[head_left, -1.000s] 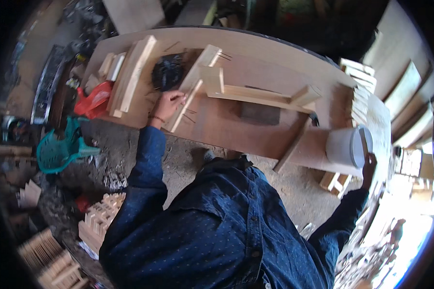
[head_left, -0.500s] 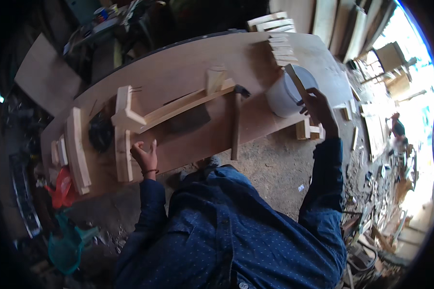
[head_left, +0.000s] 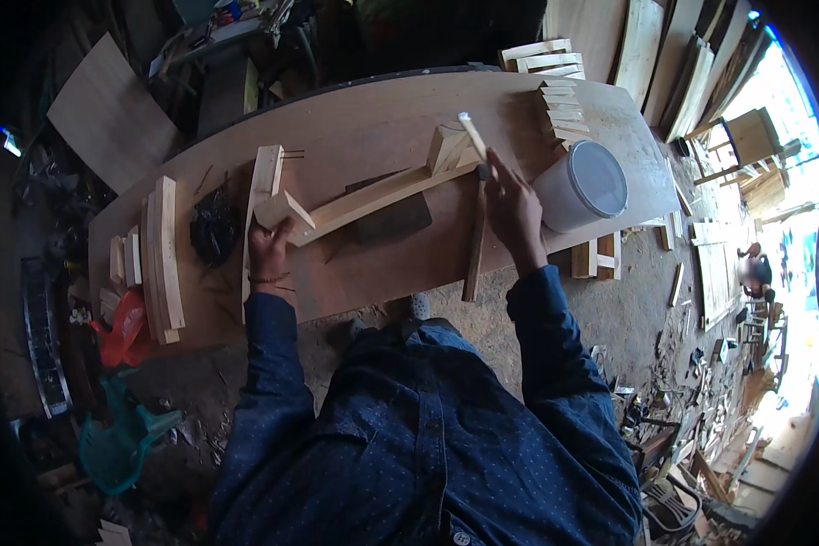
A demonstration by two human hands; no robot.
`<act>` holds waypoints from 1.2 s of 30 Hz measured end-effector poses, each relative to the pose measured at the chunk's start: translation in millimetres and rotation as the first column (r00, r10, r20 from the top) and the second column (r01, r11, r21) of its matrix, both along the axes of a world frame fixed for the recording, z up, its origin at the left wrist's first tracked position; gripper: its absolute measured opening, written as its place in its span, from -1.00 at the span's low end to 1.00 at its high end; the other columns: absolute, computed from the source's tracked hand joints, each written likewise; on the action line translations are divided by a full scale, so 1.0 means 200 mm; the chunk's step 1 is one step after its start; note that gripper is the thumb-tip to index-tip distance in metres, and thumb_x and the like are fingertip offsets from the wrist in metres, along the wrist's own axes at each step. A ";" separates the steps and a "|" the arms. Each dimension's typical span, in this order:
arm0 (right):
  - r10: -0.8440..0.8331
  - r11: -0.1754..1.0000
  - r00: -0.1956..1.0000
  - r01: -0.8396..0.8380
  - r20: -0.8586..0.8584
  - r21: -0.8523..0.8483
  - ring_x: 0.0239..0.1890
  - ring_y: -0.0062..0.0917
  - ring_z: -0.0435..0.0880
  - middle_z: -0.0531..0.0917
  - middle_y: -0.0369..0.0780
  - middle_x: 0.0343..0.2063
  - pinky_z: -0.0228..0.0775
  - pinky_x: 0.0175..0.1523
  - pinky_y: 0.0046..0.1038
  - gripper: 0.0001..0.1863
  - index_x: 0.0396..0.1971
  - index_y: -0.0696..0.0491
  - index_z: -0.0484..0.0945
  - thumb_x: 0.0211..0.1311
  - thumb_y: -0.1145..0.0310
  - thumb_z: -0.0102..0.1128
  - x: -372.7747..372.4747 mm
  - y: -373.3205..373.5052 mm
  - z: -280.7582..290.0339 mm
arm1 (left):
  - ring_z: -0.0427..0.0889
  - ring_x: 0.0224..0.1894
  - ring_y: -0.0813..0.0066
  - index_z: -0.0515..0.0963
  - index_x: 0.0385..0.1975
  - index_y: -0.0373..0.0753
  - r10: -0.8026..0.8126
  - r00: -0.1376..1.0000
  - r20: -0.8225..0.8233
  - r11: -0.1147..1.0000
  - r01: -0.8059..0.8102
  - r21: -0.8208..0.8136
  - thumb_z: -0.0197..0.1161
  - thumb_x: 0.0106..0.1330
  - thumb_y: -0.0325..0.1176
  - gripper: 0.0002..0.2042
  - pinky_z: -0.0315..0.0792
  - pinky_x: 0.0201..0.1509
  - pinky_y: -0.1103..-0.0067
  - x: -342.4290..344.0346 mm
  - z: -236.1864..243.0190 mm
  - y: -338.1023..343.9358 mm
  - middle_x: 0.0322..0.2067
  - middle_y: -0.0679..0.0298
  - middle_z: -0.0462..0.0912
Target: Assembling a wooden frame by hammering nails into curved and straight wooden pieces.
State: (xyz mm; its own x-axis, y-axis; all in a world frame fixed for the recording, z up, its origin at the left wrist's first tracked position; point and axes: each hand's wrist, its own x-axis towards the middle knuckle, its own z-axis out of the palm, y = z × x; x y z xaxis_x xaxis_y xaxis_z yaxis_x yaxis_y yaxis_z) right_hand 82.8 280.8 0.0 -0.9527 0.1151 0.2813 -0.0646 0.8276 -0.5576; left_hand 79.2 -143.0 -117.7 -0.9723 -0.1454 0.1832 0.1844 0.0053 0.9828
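Pinched in my right hand is a thin wooden stick with a white, wet-looking tip. The tip is raised beside the upright block at the right end of a wooden frame piece. My left hand grips the short block at that piece's left end; some fingers are hidden behind the wood. The long rail lies slantwise over a dark flat slab. A hammer rests below my right hand, its head mostly covered. To the right stands a white bucket.
Cut wood pieces line the table's far right, and long pieces its left end. A black plastic bag and red bag lie at left. A green plastic chair stands below. Someone is far right.
My right hand has moved left with the stick, from over the bucket to the frame piece's right end. My left hand, open before, has closed on the left block.
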 end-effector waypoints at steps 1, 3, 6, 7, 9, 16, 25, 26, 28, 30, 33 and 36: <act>-0.003 1.000 1.000 0.003 -0.025 0.003 -0.13 -0.11 0.68 0.68 -0.09 -0.10 0.53 -0.09 -0.14 -0.51 0.29 -0.24 0.42 0.36 0.30 0.09 0.00 -0.03 0.00 | 0.55 0.06 0.50 0.47 0.09 -0.37 0.010 1.000 -0.017 1.000 -0.011 -0.021 0.40 0.30 -0.33 -0.57 0.41 0.19 0.51 0.02 -0.01 0.01 -0.02 0.23 0.61; 0.004 1.000 0.999 -0.004 -0.034 0.017 -0.16 -0.15 0.69 0.67 -0.13 -0.11 0.56 -0.17 -0.14 -0.46 0.31 -0.33 0.38 0.33 0.25 0.14 0.01 -0.07 -0.01 | 0.56 0.06 0.48 0.47 0.09 -0.37 -0.027 1.000 0.008 0.999 0.027 -0.033 0.39 0.31 -0.32 -0.58 0.42 0.18 0.50 0.05 -0.01 0.01 -0.01 0.23 0.61; 0.027 0.995 0.995 -0.018 -0.099 0.098 -0.20 -0.18 0.70 0.67 -0.18 -0.20 0.57 -0.20 -0.15 -0.46 0.30 -0.37 0.38 0.32 0.26 0.13 0.01 -0.11 -0.01 | 0.58 0.04 0.46 0.48 0.09 -0.37 -0.051 0.998 0.024 0.995 0.052 -0.083 0.37 0.34 -0.30 -0.59 0.44 0.16 0.51 0.05 -0.03 0.00 -0.01 0.22 0.62; 0.013 0.995 0.996 -0.004 -0.089 0.105 -0.21 -0.19 0.70 0.67 -0.19 -0.22 0.57 -0.21 -0.16 -0.47 0.29 -0.38 0.39 0.32 0.27 0.13 0.01 -0.11 -0.01 | 0.58 0.03 0.46 0.49 0.08 -0.38 -0.045 0.999 0.025 0.996 0.047 -0.080 0.36 0.34 -0.30 -0.59 0.44 0.15 0.51 0.04 -0.03 0.00 -0.02 0.22 0.63; -0.016 0.992 0.997 0.025 -0.076 0.127 -0.24 -0.21 0.70 0.66 -0.20 -0.26 0.57 -0.22 -0.17 -0.49 0.26 -0.38 0.43 0.31 0.28 0.13 0.01 -0.11 0.00 | 0.59 0.02 0.46 0.49 0.08 -0.38 -0.036 0.999 0.005 0.996 0.036 -0.086 0.35 0.35 -0.29 -0.60 0.45 0.14 0.51 0.03 -0.04 0.00 -0.02 0.21 0.63; -0.091 0.953 0.995 0.099 -0.041 0.287 -0.21 -0.18 0.70 0.68 -0.18 -0.22 0.56 -0.14 -0.16 -0.55 0.20 -0.32 0.49 0.31 0.29 0.14 0.02 0.01 0.05 | 0.60 0.01 0.42 0.48 0.08 -0.39 -0.045 0.999 -0.003 0.991 0.044 -0.124 0.33 0.37 -0.26 -0.60 0.45 0.12 0.50 0.03 -0.05 0.01 -0.02 0.18 0.63; 0.024 0.990 1.000 -0.027 -0.020 -0.136 -0.27 -0.07 0.71 0.70 0.04 -0.32 0.50 -0.18 -0.14 -0.59 0.14 -0.13 0.58 0.29 0.37 0.10 -0.05 0.02 0.06 | 0.60 0.01 0.40 0.44 0.07 -0.36 -0.030 0.999 -0.025 0.995 0.027 -0.098 0.32 0.37 -0.30 -0.62 0.47 0.09 0.49 0.04 -0.02 0.04 -0.04 0.18 0.61; 0.010 0.995 0.999 -0.007 0.032 -0.102 -0.27 -0.12 0.72 0.70 0.04 -0.31 0.51 -0.17 -0.20 -0.60 0.15 -0.12 0.57 0.31 0.39 0.11 -0.04 0.00 0.06 | 0.60 0.02 0.40 0.44 0.08 -0.36 -0.026 0.999 -0.024 0.994 0.024 -0.103 0.32 0.37 -0.31 -0.62 0.47 0.09 0.49 0.04 -0.02 0.04 -0.04 0.18 0.61; 0.025 0.998 0.995 -0.020 0.098 -0.052 -0.27 -0.22 0.75 0.71 0.03 -0.28 0.52 -0.15 -0.34 -0.60 0.17 -0.10 0.56 0.34 0.42 0.12 -0.03 -0.05 0.07 | 0.60 0.01 0.40 0.45 0.07 -0.36 -0.021 0.999 -0.023 0.995 0.019 -0.101 0.32 0.37 -0.32 -0.63 0.47 0.09 0.49 0.05 -0.02 0.05 -0.04 0.18 0.61; 0.110 0.988 0.990 -0.099 0.091 -0.121 -0.31 -0.14 0.71 0.66 0.06 -0.37 0.51 -0.19 -0.24 -0.56 0.16 -0.13 0.57 0.26 0.41 0.11 0.00 -0.09 0.06 | 0.60 0.02 0.41 0.45 0.06 -0.36 -0.025 1.000 -0.016 0.997 0.024 -0.072 0.32 0.37 -0.32 -0.63 0.47 0.10 0.50 0.05 -0.03 0.05 -0.04 0.18 0.61; 0.298 0.923 0.949 -0.260 0.101 -0.283 -0.34 -0.46 0.69 0.68 -0.09 -0.42 0.51 -0.17 -0.39 -0.56 0.19 -0.09 0.56 0.30 0.44 0.08 0.04 -0.11 0.05 | 0.58 0.03 0.41 0.42 0.08 -0.36 -0.052 0.998 0.025 0.998 0.053 -0.038 0.34 0.36 -0.31 -0.60 0.46 0.12 0.49 0.06 -0.04 0.04 -0.03 0.18 0.58; 0.296 0.777 0.940 -0.133 0.171 -0.615 -0.56 -0.70 0.53 0.74 -0.22 -0.39 0.38 -0.44 -0.57 -0.58 0.23 -0.08 0.53 0.39 0.43 0.06 0.05 -0.07 0.03 | 0.54 0.04 0.42 0.35 0.13 -0.34 -0.076 0.995 0.067 0.995 0.080 -0.059 0.36 0.33 -0.31 -0.53 0.44 0.16 0.48 0.05 -0.06 0.02 -0.02 0.19 0.51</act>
